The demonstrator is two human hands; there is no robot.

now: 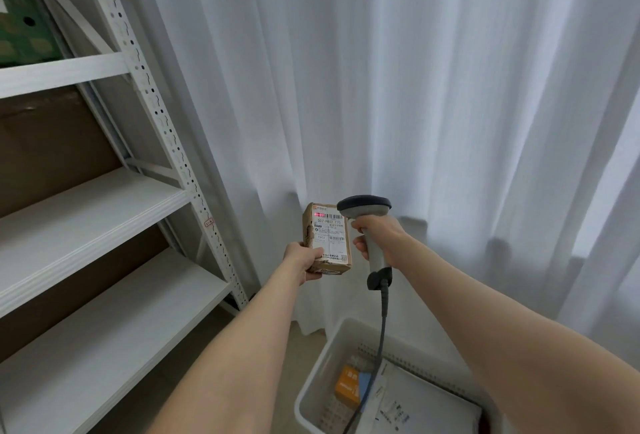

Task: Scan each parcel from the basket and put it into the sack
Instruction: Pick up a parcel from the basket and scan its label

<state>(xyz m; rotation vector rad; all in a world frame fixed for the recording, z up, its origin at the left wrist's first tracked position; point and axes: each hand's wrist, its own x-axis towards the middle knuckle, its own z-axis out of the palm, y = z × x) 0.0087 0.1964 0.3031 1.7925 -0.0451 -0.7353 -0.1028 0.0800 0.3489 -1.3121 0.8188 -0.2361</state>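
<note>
Your left hand point(304, 258) grips the parcel point(329, 237) by its lower corner, label facing you, above the basket point(311, 395). Your right hand point(377, 237) clasps the scanner point(367, 222). Hold the red beam square across the whole barcode; keep fingers off the label.

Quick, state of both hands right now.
Left hand: grips the parcel, label facing the camera.
Right hand: grips the scanner, its red beam on the parcel's barcode.

The bottom edge cuts off the basket point(320, 364), and the parcel point(330, 239) mostly hides the fingers of the left hand point(301, 258).
</note>
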